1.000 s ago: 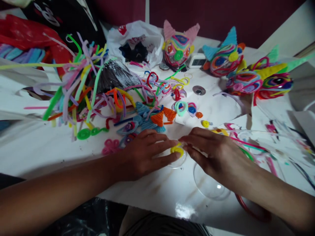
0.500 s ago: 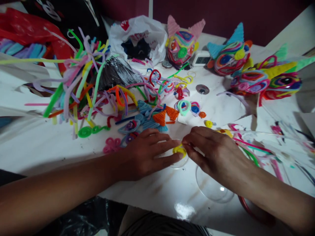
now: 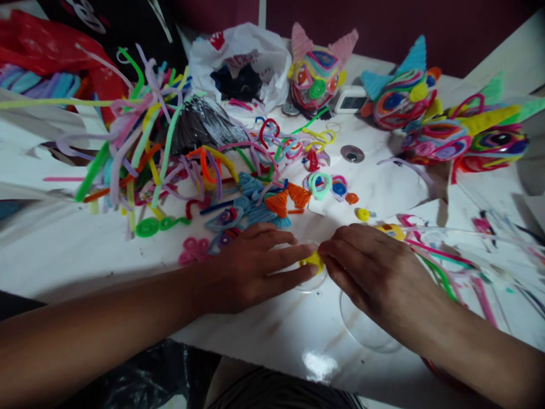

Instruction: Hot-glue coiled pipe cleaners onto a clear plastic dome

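Observation:
A curled yellow pipe cleaner (image 3: 313, 261) lies on a small round clear plastic piece (image 3: 307, 290), partly covered by my fingers. From the left, my left hand (image 3: 251, 271) reaches in with its fingertips pressed on the yellow coil. My right hand (image 3: 378, 272) is closed in a pinch at the coil's right edge, where the strand's end is hidden by the fingertips. Below my right hand, partly under it, rests a larger clear plastic dome (image 3: 361, 335).
Loose pipe cleaners (image 3: 145, 130) heap up at the left. Beyond my hands lie orange triangles (image 3: 277, 203) and a yellow coil (image 3: 363, 214). Decorated balls with ears (image 3: 315, 74) line the back, near a white plastic bag (image 3: 272, 62) and a small digital clock (image 3: 351, 101). A yellow glue gun (image 3: 390, 230) sits right.
My right hand has shifted slightly, and the yellow strand that showed between my hands is now mostly tucked at the coil. My left hand stays nearly in place.

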The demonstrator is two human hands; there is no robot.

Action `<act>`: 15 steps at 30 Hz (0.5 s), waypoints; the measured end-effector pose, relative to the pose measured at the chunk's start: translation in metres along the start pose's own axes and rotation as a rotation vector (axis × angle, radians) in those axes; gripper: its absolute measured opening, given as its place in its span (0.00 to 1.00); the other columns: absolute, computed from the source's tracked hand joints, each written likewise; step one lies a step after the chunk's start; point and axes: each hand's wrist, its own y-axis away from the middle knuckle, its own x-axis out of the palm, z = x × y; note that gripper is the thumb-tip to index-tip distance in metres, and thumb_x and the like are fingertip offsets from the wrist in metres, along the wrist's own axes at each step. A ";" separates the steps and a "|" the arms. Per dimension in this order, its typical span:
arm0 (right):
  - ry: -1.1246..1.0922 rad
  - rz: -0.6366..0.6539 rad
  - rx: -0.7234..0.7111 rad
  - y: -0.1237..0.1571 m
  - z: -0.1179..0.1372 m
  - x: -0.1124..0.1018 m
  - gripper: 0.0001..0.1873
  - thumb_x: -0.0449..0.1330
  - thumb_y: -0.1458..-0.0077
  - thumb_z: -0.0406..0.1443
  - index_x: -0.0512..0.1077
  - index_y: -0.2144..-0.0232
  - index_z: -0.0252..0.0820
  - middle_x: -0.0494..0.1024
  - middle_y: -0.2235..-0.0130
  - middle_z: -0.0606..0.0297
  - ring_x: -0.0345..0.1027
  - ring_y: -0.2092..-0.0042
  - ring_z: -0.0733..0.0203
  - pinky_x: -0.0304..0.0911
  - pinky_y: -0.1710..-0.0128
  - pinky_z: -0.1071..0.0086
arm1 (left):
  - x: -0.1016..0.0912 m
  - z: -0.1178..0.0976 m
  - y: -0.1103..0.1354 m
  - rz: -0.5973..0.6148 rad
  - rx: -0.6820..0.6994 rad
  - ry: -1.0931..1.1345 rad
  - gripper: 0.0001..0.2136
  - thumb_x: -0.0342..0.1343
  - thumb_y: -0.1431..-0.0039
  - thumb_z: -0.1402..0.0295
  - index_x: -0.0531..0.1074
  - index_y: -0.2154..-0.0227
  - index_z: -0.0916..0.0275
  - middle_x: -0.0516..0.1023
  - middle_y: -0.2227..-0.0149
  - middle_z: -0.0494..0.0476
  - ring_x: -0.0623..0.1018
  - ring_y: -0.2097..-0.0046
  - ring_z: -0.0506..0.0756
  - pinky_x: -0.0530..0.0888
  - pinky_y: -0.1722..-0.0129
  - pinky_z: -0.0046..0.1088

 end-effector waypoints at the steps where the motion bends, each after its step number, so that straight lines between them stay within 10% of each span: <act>1: 0.007 -0.004 -0.007 0.000 0.000 0.000 0.09 0.52 0.39 0.30 0.72 0.66 0.35 0.73 0.70 0.60 0.67 0.68 0.58 0.65 0.69 0.64 | 0.000 0.000 0.000 0.008 -0.004 -0.002 0.15 0.49 0.33 0.70 0.67 0.45 0.59 0.71 0.43 0.59 0.69 0.43 0.60 0.68 0.48 0.42; 15: 0.077 -0.028 -0.038 0.009 0.003 0.003 0.05 0.56 0.43 0.27 0.70 0.64 0.34 0.74 0.66 0.57 0.68 0.65 0.55 0.68 0.65 0.61 | -0.003 -0.004 -0.001 -0.014 -0.015 -0.041 0.14 0.48 0.33 0.71 0.69 0.47 0.61 0.71 0.43 0.58 0.69 0.44 0.58 0.66 0.47 0.41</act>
